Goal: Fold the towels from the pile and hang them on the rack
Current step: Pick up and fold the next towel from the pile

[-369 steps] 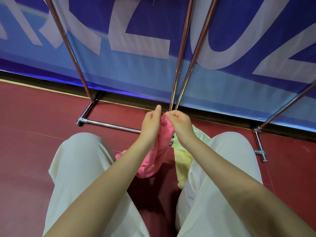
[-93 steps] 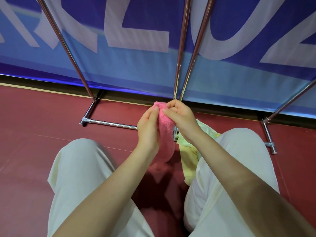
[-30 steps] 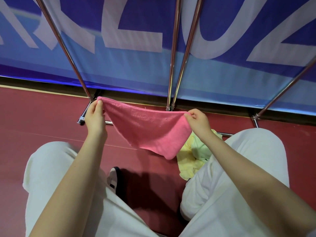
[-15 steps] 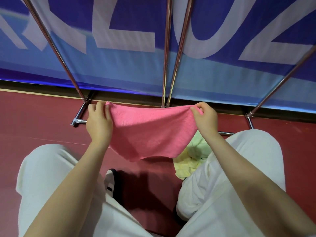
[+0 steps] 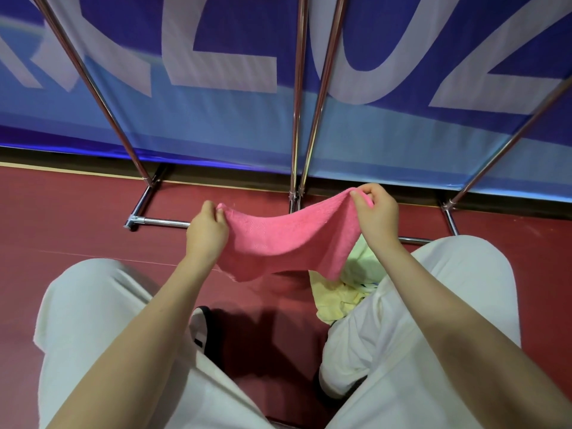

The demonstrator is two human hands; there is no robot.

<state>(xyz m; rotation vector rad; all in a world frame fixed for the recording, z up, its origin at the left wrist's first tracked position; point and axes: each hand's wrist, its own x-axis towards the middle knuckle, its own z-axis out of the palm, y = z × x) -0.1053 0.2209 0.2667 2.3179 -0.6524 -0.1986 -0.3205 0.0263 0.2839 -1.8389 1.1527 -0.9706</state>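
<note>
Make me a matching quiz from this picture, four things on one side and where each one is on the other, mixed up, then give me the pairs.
Things:
1. pink towel
2. yellow towel
3. rack
4. banner

Places or states:
A. standing upright on the red floor, chrome bars
B. stretched between the left hand and the right hand
C. behind the bars, blue with large white letters
D. crumpled on the floor beside the right knee

Pairs: 1-B, 2-D, 3-A, 4-C
</note>
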